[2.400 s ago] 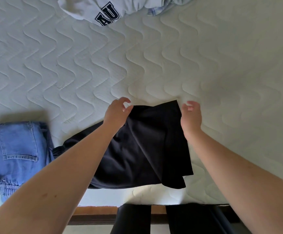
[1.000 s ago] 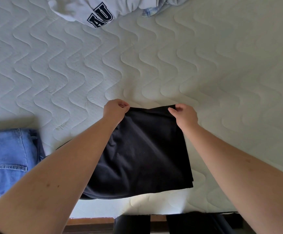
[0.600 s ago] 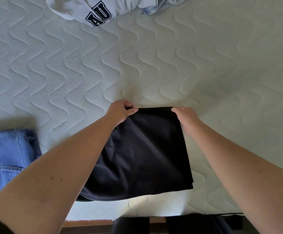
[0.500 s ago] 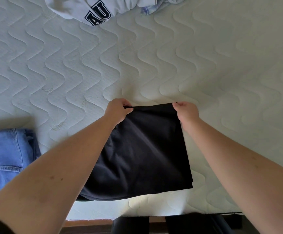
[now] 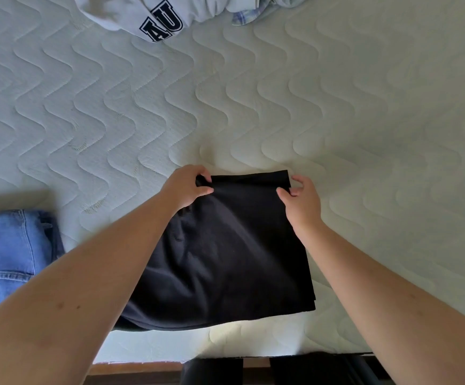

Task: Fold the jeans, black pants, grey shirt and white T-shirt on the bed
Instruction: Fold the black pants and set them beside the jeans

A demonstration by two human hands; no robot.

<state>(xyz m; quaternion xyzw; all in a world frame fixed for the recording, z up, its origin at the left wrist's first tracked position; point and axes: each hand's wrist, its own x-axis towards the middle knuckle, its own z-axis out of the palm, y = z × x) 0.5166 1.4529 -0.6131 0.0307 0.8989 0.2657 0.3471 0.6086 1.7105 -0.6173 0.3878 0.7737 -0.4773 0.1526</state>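
**Left grip pinches the black pants' far corner; right grip loose at the other**

The left hand (image 5: 188, 186) pinches the far left corner of the folded black pants (image 5: 225, 254). The right hand (image 5: 302, 202) hovers at the far right corner, fingers relaxed, holding nothing. The pants lie flat on the bed (image 5: 364, 120) between both forearms, near its front edge. One pair of folded jeans (image 5: 6, 254) sits to the left. One white T-shirt (image 5: 142, 15) with dark letters and one grey shirt (image 5: 256, 6) lie crumpled at the far edge.

A quilted pale bed (image 5: 253, 112) carries folded black pants (image 5: 225, 259) at its near edge, jeans (image 5: 6, 257) near left, and a lettered white T-shirt (image 5: 142, 15) crumpled far left.
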